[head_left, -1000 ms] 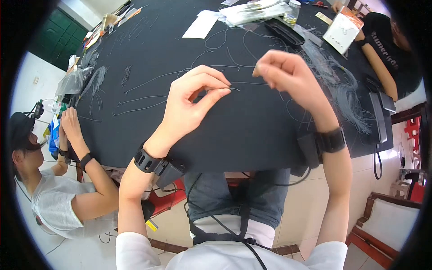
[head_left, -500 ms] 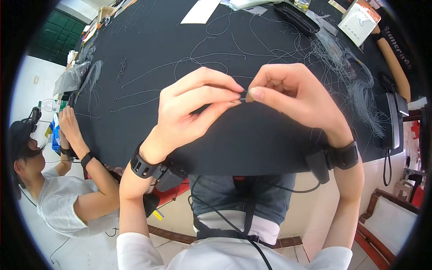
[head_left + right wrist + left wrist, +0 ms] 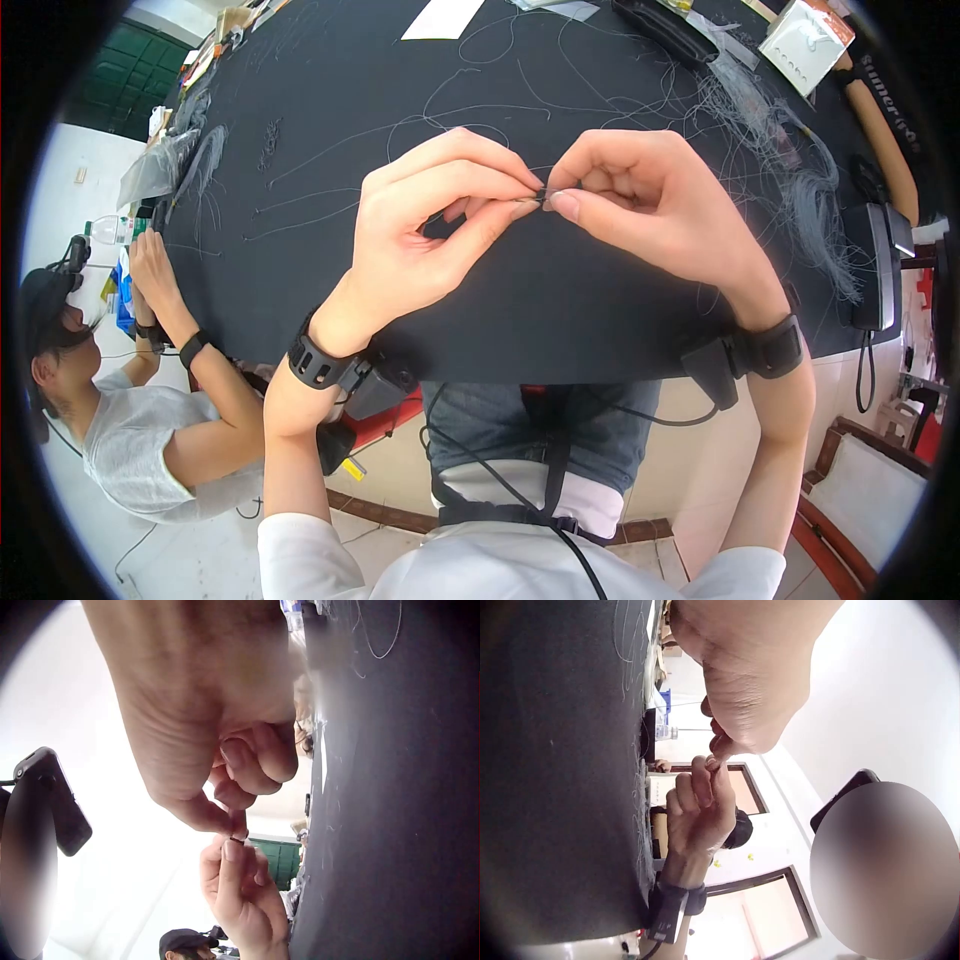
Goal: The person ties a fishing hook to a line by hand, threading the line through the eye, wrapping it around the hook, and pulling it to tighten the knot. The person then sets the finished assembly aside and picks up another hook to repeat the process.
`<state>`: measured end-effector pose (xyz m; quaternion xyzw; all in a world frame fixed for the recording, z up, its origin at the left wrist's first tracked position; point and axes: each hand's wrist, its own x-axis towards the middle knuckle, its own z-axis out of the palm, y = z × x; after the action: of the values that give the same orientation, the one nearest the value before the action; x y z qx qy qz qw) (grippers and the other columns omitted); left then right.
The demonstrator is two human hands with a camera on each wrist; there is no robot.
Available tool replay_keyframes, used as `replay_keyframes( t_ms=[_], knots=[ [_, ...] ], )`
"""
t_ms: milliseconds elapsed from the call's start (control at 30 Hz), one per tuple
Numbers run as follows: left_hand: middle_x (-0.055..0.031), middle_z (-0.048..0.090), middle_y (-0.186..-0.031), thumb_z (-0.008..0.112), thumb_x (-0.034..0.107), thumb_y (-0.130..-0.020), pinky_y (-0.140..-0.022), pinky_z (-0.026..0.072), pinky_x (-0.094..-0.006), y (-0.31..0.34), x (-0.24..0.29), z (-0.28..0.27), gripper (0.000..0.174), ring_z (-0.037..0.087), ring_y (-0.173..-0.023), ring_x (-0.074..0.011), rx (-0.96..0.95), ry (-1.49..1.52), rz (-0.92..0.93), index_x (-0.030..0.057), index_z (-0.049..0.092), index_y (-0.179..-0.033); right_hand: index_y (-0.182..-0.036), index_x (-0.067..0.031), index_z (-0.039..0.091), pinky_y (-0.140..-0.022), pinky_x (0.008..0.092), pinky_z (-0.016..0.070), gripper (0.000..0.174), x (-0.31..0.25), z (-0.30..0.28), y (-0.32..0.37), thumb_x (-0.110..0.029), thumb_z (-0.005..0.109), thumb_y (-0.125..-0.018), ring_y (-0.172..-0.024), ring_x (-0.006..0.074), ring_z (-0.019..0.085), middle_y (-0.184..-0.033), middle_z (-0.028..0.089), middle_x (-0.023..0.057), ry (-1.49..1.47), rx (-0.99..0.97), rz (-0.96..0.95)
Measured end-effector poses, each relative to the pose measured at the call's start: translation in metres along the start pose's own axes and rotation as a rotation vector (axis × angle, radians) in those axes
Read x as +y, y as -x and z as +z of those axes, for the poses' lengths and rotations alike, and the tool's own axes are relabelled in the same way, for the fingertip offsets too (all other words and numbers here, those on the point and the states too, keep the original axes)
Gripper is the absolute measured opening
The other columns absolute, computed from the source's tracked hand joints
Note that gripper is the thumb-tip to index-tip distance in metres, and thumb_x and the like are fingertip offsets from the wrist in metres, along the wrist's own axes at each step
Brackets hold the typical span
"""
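Note:
Over the near part of the black table (image 3: pixel 520 320), both hands meet at the fingertips. My left hand (image 3: pixel 420 225) pinches a short bit of thin grey line (image 3: pixel 543 196) between thumb and forefinger. From the other side, my right hand (image 3: pixel 650 210) pinches the same spot, its remaining fingers curled in toward the palm. In the right wrist view a small dark piece (image 3: pixel 237 840) shows between the touching fingertips. Most of what is held is hidden by the fingers. Single loose strands (image 3: pixel 300 226) lie on the table beyond the left hand.
A tangled bundle of grey strands (image 3: pixel 815 215) lies to the right, near a black case (image 3: pixel 665 32) and a white box (image 3: pixel 808 45). White paper (image 3: pixel 440 18) lies at the back. A small dark heap (image 3: pixel 270 145) is farther left. Another person (image 3: pixel 140 440) sits at left.
The right hand came down and left from its raised position to meet the left fingertips, and now pinches there too. Both hands have shifted slightly up since half a second ago.

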<state>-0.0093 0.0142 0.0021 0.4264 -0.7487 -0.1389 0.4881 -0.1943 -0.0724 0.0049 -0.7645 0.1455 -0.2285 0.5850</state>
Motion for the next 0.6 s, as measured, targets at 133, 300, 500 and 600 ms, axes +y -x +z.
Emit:
replay_keyframes(
  t_ms=[133,300,500,600],
  knots=[
    [-0.0054,0.062,-0.083,0.063,-0.007,-0.070,-0.047,0.0372,-0.0185,-0.0001,0.0005,-0.0006,0.014,0.051,-0.059,-0.0083,-0.004,-0.008,-0.022,0.0021,0.063,-0.080,-0.080,0.0033,0.058,-0.044,0.0215,0.0233,0.013,-0.0015,-0.0006,0.0002,-0.010,0.057,-0.081,-0.048,0.0027,0.031,-0.052,0.038,-0.0045,0.008,-0.005,0.025],
    [-0.0050,0.062,-0.082,0.063,-0.008,-0.069,-0.047,0.0361,-0.0185,-0.0006,0.0002,-0.0010,0.015,0.049,-0.057,-0.0078,-0.004,-0.017,-0.019,0.0021,0.064,-0.080,-0.079,0.0032,0.057,-0.044,0.0214,0.0242,0.012,-0.0017,-0.0010,0.0002,-0.009,0.056,-0.080,-0.048,0.0027,0.031,-0.052,0.039,-0.0040,0.029,0.001,0.021],
    [-0.0038,0.062,-0.082,0.062,-0.008,-0.069,-0.046,0.0344,-0.0179,-0.0007,0.0003,-0.0025,0.014,0.046,-0.055,-0.0062,0.004,-0.053,-0.055,0.0020,0.064,-0.080,-0.079,0.0035,0.057,-0.045,0.0205,0.0271,0.013,0.0015,-0.0036,-0.0001,-0.009,0.057,-0.080,-0.049,0.0026,0.035,-0.053,0.042,-0.0030,0.065,0.045,0.022],
    [-0.0079,0.061,-0.086,0.061,-0.009,-0.072,-0.055,0.0397,-0.0190,0.0002,0.0010,-0.0059,0.014,0.052,-0.067,-0.0099,-0.036,-0.059,-0.071,-0.0005,0.063,-0.083,-0.080,0.0032,0.058,-0.045,0.0195,0.0282,0.014,0.0041,-0.0037,-0.0001,-0.011,0.058,-0.080,-0.049,0.0025,0.037,-0.054,0.043,-0.0028,0.064,0.081,-0.005]
  ],
)
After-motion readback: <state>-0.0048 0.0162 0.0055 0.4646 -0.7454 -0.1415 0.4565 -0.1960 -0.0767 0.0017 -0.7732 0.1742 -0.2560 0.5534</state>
